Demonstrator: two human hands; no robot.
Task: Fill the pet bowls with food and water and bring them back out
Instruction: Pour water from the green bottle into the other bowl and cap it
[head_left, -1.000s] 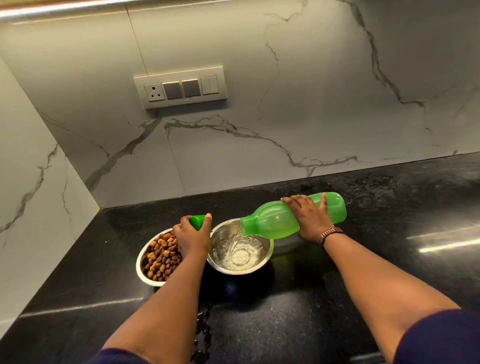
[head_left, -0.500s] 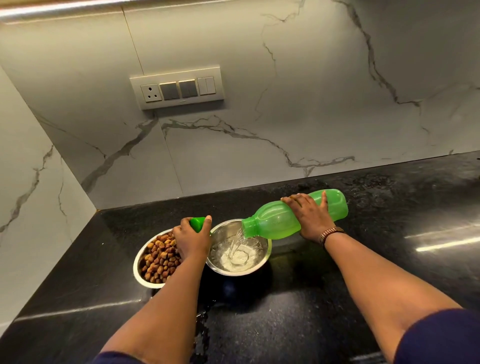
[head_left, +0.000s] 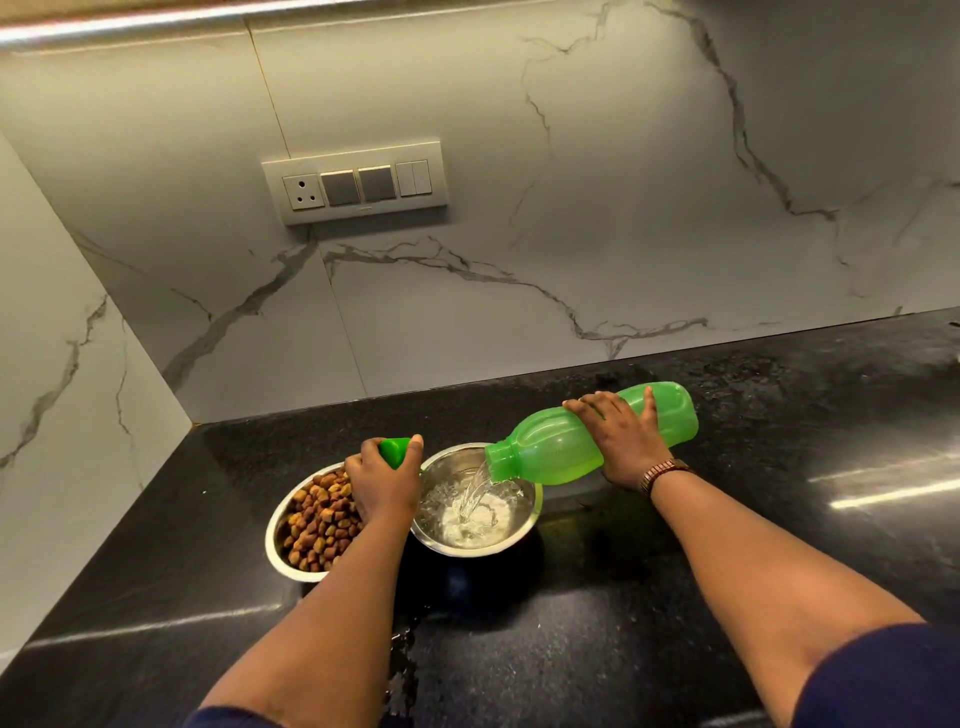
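Note:
Two steel bowls stand side by side on the black counter (head_left: 675, 597). The left bowl (head_left: 275, 540) holds brown kibble (head_left: 317, 525). The right bowl (head_left: 524, 525) holds some water. My right hand (head_left: 621, 441) grips a green plastic bottle (head_left: 550, 452) tipped on its side, mouth to the left over the right bowl. A stream of water (head_left: 475, 491) runs from the mouth into that bowl. My left hand (head_left: 384, 483) hovers between the bowls and holds the green bottle cap (head_left: 393, 450) in its fingers.
A marble-look wall rises behind the counter and on the left, forming a corner. A switch panel with a socket (head_left: 358, 182) is on the back wall. A small wet patch (head_left: 402, 654) lies on the counter near my left forearm.
The bottle stays tipped and water keeps running into the right bowl, where the level has risen a little. Both hands hold their places.

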